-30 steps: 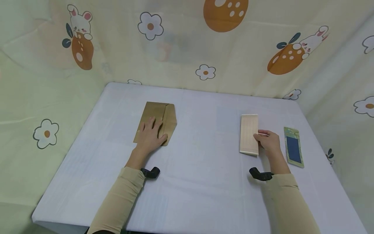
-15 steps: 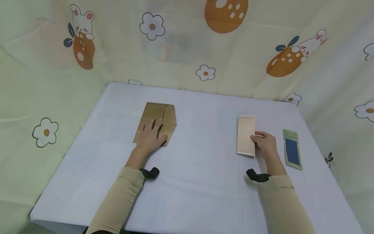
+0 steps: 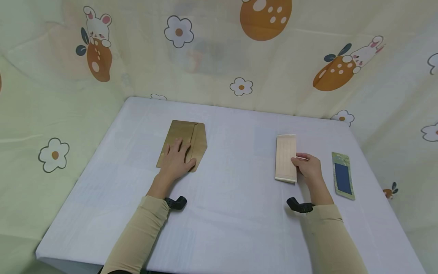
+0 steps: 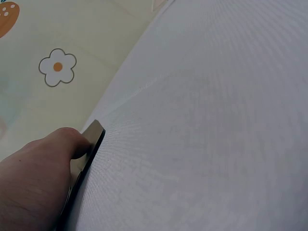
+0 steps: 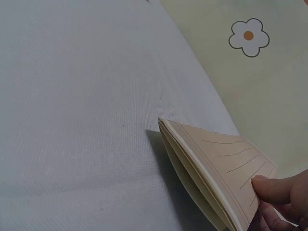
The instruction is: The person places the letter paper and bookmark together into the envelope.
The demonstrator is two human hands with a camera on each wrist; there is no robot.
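A brown envelope [image 3: 183,131] lies on the table at the left in the head view, its pointed flap toward the right. My left hand [image 3: 175,161] rests on it with fingers spread and straight; the left wrist view shows the thumb [image 4: 72,139] along its edge. At the right, my right hand [image 3: 309,165] pinches the side of a folded sheet of cream lined letter paper [image 3: 286,158] between thumb and fingers. Several loose layers show at its folded end in the right wrist view, where the paper [image 5: 231,161] casts a shadow on the cloth.
Right of my right hand lies a flat green packet with a dark blue panel [image 3: 343,177]. A white cloth covers the table [image 3: 236,213]. Patterned cream curtains [image 3: 212,61] hang behind it and at both sides.
My right hand has moved slightly left with the folded letter paper in its pinch, leaving a wider gap to the green packet. My left hand stays on the envelope.
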